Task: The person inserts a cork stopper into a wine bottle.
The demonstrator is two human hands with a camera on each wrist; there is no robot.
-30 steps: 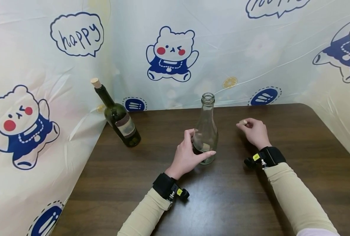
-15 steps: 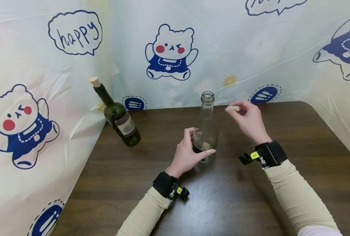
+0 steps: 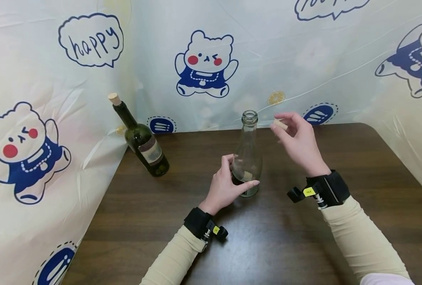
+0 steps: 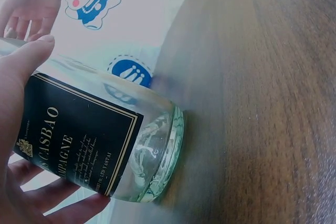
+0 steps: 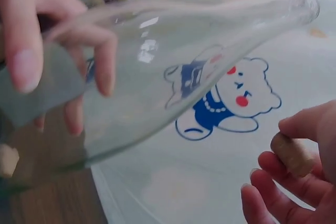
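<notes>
Head: two bottles (image 3: 143,143) (image 3: 248,152), two hands (image 3: 223,190) (image 3: 301,144)

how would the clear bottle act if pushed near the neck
The clear bottle would probably tip, being tall and slim-necked, though the left hand gripping it low down may steady it. It looks like smooth, shiny glass, so it may be slippery, and is likely stiff but breakable.

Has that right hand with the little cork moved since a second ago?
Yes. In the head view, the right hand, pinching a cork, has gone up from below the far table edge to overlap it, and left toward the clear bottle.
</notes>
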